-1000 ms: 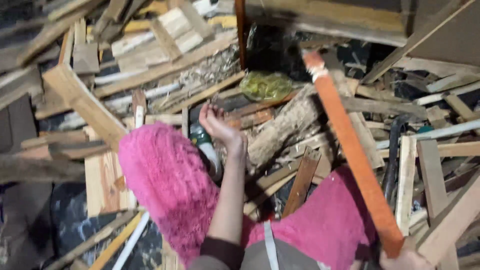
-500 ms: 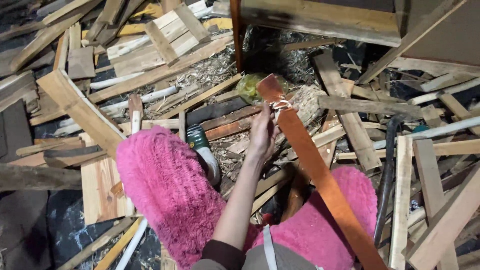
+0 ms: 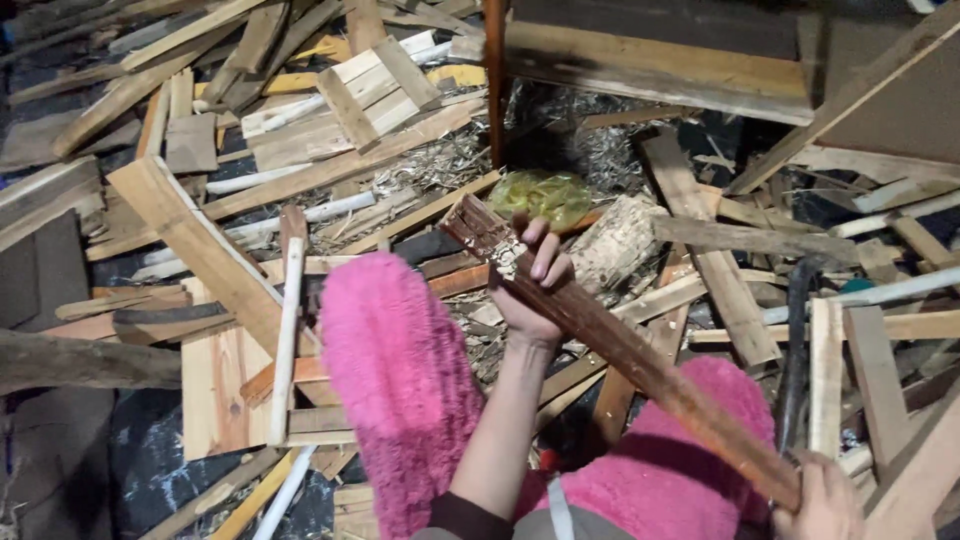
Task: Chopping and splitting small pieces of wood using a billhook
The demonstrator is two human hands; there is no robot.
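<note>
- left hand (image 3: pixel 535 285) wrapped around upper end of reddish wood slat (image 3: pixel 610 345), held over pink-clad knees (image 3: pixel 400 380)
- right hand (image 3: pixel 820 500) grips its lower end
- risk: splintered, jagged top could cut fingers; loose scrap wood pile (image 3: pixel 250 150) underfoot may shift

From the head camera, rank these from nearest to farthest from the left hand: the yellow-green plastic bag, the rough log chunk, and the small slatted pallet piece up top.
1. Yellow-green plastic bag, just above the left hand.
2. Rough log chunk, a little to its right.
3. Small slatted pallet piece, far up and left in the scrap pile.
</note>
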